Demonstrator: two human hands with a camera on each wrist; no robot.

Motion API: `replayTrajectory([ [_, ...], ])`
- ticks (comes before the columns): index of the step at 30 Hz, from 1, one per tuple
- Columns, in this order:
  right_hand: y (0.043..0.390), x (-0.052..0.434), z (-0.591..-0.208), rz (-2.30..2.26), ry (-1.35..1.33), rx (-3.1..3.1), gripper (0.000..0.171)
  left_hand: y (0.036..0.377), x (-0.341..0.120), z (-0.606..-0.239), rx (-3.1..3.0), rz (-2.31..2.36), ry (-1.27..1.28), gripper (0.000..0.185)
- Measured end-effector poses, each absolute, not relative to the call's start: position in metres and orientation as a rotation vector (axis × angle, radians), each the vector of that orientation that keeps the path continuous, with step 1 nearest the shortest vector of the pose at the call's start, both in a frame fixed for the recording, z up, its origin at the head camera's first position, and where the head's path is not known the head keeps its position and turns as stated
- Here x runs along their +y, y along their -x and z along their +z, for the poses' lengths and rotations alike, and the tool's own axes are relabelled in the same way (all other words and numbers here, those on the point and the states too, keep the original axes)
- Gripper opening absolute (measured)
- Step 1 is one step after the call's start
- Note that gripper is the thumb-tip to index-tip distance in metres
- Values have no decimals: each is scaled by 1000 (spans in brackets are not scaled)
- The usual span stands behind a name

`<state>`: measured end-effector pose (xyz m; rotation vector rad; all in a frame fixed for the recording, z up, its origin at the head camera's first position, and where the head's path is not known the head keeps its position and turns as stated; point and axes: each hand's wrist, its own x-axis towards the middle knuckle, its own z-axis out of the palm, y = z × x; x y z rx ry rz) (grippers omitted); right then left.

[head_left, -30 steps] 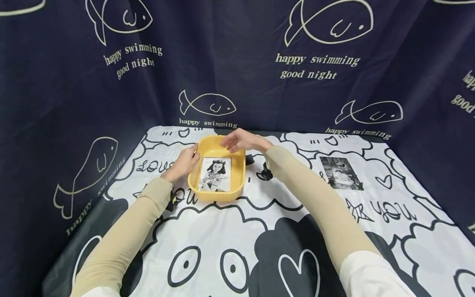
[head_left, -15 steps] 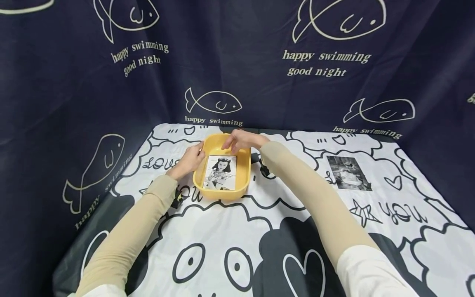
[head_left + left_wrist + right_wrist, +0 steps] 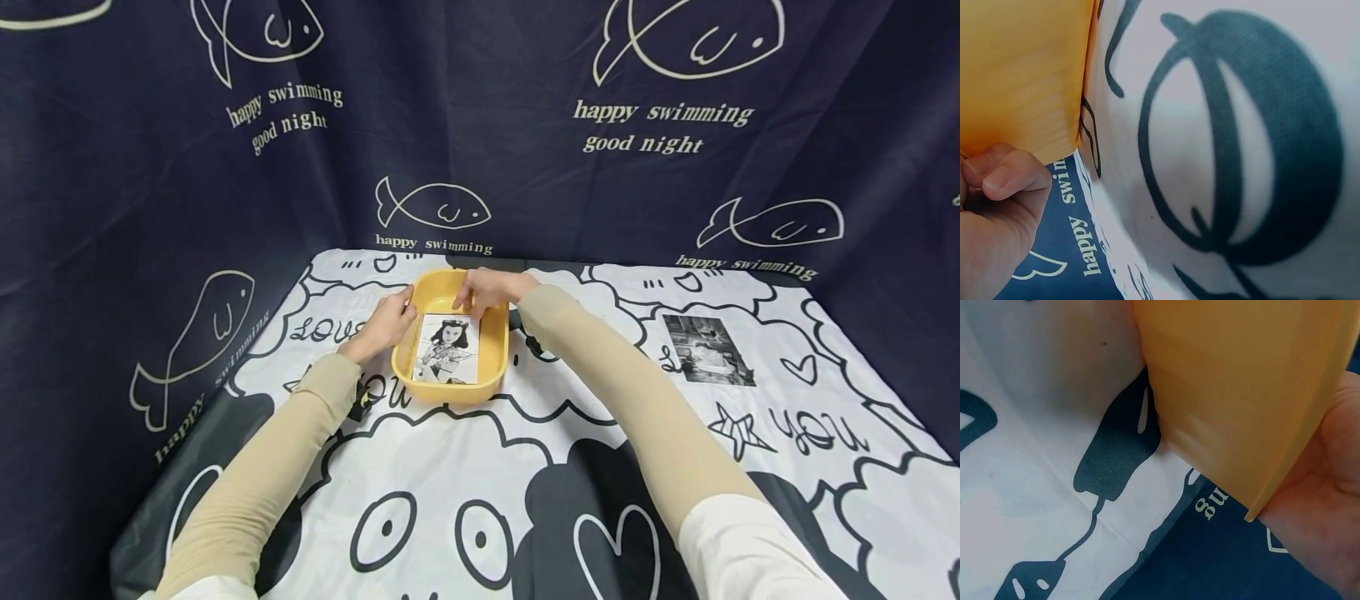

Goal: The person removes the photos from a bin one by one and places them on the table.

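The left hand [image 3: 386, 323] rests against the yellow tub [image 3: 492, 354] at its nine o'clock wall, fingers curled onto the rim; the left wrist view shows bent fingers [image 3: 1007, 175] tucked beside the tub's outer wall. The tub sits on the table [image 3: 465, 467], toward twelve o'clock from the person, with a black-and-white portrait photo [image 3: 447, 349] lying flat inside. The right hand [image 3: 487, 287] grips the tub's far rim at about one o'clock, palm cupping the edge. At three o'clock, well apart, a second photo [image 3: 708, 350] lies on the cartoon-print cloth.
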<state>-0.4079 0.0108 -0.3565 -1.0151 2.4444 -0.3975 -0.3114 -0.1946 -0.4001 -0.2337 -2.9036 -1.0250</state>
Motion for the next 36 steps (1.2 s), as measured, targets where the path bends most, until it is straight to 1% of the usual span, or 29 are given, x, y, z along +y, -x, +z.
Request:
replayTrajectory([
  [5, 406, 10, -358, -347, 968, 2459, 48, 310, -193, -399, -2901, -1011, 228, 54],
  [12, 404, 9, -362, -305, 1017, 2475, 45, 310, -193, -400, -2908, -1028, 218, 54],
  [18, 404, 8, -366, -308, 1062, 2476, 46, 310, -192, -399, -2892, -1039, 238, 54],
  [27, 405, 6, -373, -255, 1128, 2521, 38, 309, -192, -400, -2891, -1033, 241, 54],
  [36, 404, 7, -372, -257, 1122, 2521, 36, 310, -193, -400, -2900, -1069, 235, 55],
])
